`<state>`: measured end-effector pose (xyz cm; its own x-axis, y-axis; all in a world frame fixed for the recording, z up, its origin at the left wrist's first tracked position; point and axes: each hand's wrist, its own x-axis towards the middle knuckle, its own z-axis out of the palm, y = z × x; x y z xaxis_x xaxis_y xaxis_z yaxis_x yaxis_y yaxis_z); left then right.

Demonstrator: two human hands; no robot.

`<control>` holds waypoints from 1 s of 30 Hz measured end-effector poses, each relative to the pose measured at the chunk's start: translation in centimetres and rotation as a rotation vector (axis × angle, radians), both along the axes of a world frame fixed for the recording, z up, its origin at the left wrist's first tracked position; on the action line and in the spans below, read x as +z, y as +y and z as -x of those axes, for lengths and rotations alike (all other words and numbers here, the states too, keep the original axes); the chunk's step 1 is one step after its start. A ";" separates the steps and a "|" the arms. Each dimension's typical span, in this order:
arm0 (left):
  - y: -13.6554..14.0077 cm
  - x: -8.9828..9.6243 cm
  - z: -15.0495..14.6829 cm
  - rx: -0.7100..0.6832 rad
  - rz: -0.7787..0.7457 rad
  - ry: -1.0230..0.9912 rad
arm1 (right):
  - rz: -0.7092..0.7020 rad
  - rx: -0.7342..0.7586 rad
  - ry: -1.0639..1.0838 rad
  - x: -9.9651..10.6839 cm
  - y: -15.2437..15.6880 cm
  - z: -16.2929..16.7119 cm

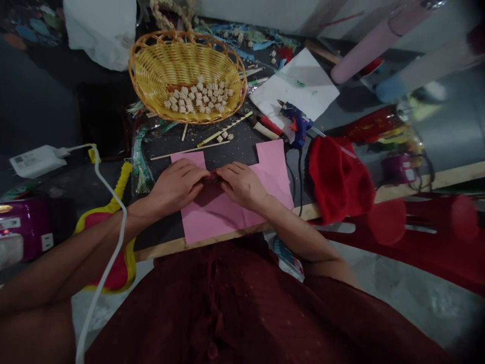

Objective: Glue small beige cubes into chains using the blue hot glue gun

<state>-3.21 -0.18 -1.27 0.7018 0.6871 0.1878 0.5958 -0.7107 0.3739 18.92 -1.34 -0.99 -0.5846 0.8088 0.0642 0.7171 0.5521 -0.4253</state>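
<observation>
My left hand (177, 183) and my right hand (243, 185) meet fingertip to fingertip over a sheet of pink paper (206, 222). Both are closed in a pinch. Between their fingertips is something small, dark and reddish (213, 176), too dim to name. The pink paper has a notch in its far edge and reaches the table's front edge. Just beyond my hands lie a thin wooden stick (189, 150) and a few small pale wooden pieces (225, 136).
A yellow wicker basket (162, 60) with several wooden pieces stands behind. Right of it are a blue glue gun (299, 124), pliers (267, 126), white paper (299, 81) and red cloth (337, 177). A white cable (123, 222) crosses my left forearm.
</observation>
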 end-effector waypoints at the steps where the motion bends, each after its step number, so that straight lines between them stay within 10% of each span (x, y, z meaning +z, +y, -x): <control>1: 0.1 0.0 0.0 -0.007 0.004 -0.005 | -0.001 0.005 -0.002 0.0 0.0 0.0; 30: -0.5 1.7 1.0 0.009 -0.068 -0.011 | -0.078 0.045 0.051 -1.3 0.4 -0.3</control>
<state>-4.22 -0.69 0.43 0.6936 0.6785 0.2420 0.5981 -0.7296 0.3316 19.19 -0.97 -2.33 -0.6144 0.7733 0.1565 0.6696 0.6160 -0.4149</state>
